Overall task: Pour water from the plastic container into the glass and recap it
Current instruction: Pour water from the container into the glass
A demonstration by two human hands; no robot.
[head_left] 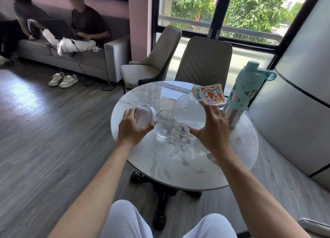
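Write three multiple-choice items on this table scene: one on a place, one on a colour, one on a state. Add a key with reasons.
1. Where does the drinking glass stand on the round marble table?
A. Between the two hands
B. Behind the flask
C. On the comic book

2. What colour is the lid of the steel flask?
A. Red
B. Pale teal
C. Black

3. How is the clear plastic container held?
A. Upright and capped
C. Lying flat on the table
B. Tilted, mouth toward the glass

Key:
1 A: the glass sits between the left hand, which holds the white cap, and the right hand.
2 B: the lid and its loop are pale teal.
3 B: the right hand tips the container, with its open mouth at the glass rim and its base raised toward the comic book.
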